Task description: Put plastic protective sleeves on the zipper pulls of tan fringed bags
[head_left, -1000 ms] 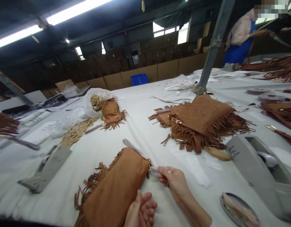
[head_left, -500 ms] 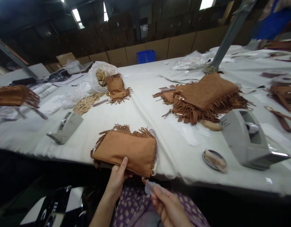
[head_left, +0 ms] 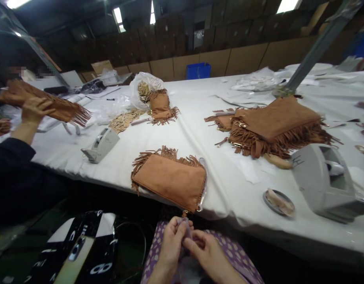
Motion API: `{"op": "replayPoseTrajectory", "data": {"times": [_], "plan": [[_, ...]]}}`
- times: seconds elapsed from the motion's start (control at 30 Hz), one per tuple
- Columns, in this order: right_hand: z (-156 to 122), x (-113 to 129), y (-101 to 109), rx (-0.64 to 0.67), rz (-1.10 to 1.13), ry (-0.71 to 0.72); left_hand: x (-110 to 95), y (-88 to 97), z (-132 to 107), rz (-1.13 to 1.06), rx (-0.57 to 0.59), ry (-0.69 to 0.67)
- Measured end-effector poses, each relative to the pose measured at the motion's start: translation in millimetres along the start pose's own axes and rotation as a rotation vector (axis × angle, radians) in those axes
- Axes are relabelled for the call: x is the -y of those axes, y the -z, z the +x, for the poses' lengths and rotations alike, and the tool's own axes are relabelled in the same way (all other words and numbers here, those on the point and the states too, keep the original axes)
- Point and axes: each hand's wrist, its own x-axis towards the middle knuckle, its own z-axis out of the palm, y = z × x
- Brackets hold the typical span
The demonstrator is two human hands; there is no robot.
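Observation:
A tan suede fringed bag (head_left: pixel 171 181) lies at the near edge of the white table (head_left: pixel 199 134), one corner hanging over it. Both my hands are below the table edge, over my purple patterned lap. My left hand (head_left: pixel 173 241) and my right hand (head_left: pixel 204 248) are closed together, pinching a small clear plastic piece (head_left: pixel 184 225) right under the bag's metal ring. A clear strip lies along the bag's right side.
A pile of fringed bags (head_left: pixel 273 128) lies at the right, another bag by a plastic sack (head_left: pixel 159 104) further back. Two grey tape dispensers (head_left: pixel 325 183) (head_left: pixel 101 144) and a small dish (head_left: pixel 279 202) stand on the table. A co-worker's hand (head_left: pixel 34 110) holds a fringed bag at left.
My left hand has let go of the bag and dropped to join my right hand on the plastic piece. The view has shifted right, and a co-worker's hands have come into view at left.

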Motion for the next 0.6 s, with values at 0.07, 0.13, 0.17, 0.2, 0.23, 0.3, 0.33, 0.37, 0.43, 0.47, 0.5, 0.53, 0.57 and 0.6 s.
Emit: {"op": "replayPoseTrajectory", "data": {"times": [0.07,0.13,0.17,0.2,0.23,0.3,0.33,0.37,0.43,0.47,0.5,0.53,0.57,0.6], "plan": [[0.1,5.4,14.4,-0.109,-0.259,0.17,-1.5,8.0,2.1,0.055,-0.012,-0.063],[3.6,12.9,25.4,-0.188,-0.414,0.321,-1.4,14.2,2.4,0.06,0.034,-0.057],[6.5,16.5,28.5,-0.17,-0.461,0.391,-0.9,16.1,2.0,0.036,0.068,-0.03],[9.6,19.4,29.9,-0.123,-0.503,0.46,-0.3,17.0,1.5,-0.002,0.103,0.002],[12.8,21.3,29.7,-0.07,-0.544,0.529,0.5,17.2,0.8,-0.05,0.132,0.032],[17.4,21.8,26.1,-0.009,-0.615,0.666,2.3,16.6,-0.3,-0.147,0.16,0.058],[18.6,20.7,23.5,-0.004,-0.64,0.721,3.4,16.3,-0.6,-0.181,0.166,0.058],[19.0,19.0,20.9,-0.013,-0.654,0.763,4.8,16.5,-0.5,-0.201,0.169,0.056],[18.2,15.7,16.8,-0.034,-0.649,0.797,8.0,17.8,0.7,-0.168,0.176,0.059],[17.4,14.7,15.3,-0.039,-0.632,0.788,9.5,18.7,1.7,-0.113,0.175,0.061],[16.7,14.2,14.1,-0.042,-0.602,0.768,10.7,19.6,2.6,-0.04,0.168,0.06],[16.1,14.3,13.1,-0.042,-0.563,0.735,11.3,20.2,3.4,0.038,0.153,0.053],[15.8,14.7,12.0,-0.047,-0.518,0.689,11.1,20.5,4.0,0.113,0.131,0.04],[15.8,15.2,10.9,-0.052,-0.471,0.633,10.3,20.3,4.3,0.176,0.104,0.023]]}}
